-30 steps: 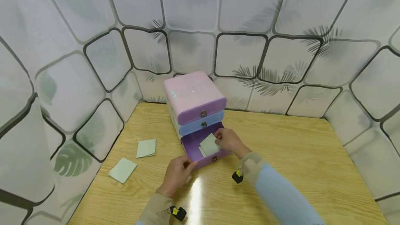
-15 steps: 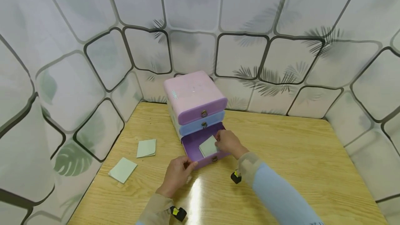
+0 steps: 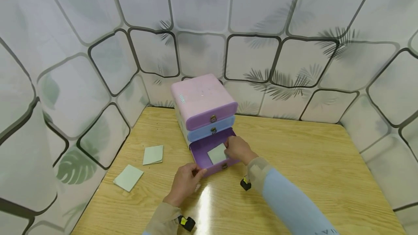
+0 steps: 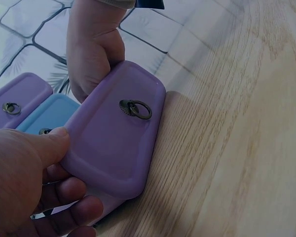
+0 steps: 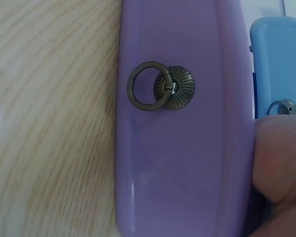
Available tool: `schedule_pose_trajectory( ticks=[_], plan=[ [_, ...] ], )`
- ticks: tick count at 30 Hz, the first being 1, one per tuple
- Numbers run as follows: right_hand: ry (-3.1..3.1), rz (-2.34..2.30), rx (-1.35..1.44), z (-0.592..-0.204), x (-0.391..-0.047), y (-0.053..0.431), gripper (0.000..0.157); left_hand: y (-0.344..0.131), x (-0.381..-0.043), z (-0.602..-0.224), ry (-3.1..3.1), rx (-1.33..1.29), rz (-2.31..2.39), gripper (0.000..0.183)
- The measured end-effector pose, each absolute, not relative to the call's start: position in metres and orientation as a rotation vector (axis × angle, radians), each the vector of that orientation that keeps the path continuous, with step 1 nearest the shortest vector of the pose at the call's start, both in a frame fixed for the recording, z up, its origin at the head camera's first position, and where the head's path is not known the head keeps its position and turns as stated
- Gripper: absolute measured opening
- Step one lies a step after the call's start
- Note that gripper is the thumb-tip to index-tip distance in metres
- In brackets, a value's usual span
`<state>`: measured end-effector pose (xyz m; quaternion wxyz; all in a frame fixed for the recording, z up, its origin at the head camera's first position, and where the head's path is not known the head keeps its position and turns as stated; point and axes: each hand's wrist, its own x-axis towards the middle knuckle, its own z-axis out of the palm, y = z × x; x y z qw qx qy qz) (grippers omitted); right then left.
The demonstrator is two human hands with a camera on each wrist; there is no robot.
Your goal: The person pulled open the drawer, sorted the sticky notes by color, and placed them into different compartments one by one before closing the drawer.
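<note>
A small drawer chest [image 3: 202,100] stands at the back of the wooden table [image 3: 294,162], with a pink top drawer, a blue middle drawer [image 3: 210,130] and a purple bottom drawer [image 3: 212,159] pulled out. My left hand [image 3: 186,184] grips the left front corner of the purple drawer's front [image 4: 116,148], thumb on its face. My right hand [image 3: 238,148] reaches into the open drawer and holds a pale green card [image 3: 217,153] lying nearly flat inside. A brass ring pull [image 5: 160,89] hangs on the drawer front.
Two more pale green cards [image 3: 152,154] [image 3: 128,177] lie on the table to the left of the chest. Panelled white walls with a leaf print enclose the table on three sides.
My right hand has lowered the green card from a tilted position down into the purple drawer. The left hand has stayed on the drawer's front corner.
</note>
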<state>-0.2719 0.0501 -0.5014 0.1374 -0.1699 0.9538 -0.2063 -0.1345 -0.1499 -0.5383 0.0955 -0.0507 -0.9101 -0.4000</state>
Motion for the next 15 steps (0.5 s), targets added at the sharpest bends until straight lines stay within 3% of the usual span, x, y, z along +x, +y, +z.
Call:
schedule_pose_trajectory(
  ticks=[15],
  plan=[
    [2.730,-0.565,-0.486,-0.5020,-0.2734,0.0500,0.039,-0.1498,-0.1346,-0.5378,-2.691,-0.150,-1.181,0.027]
  ],
)
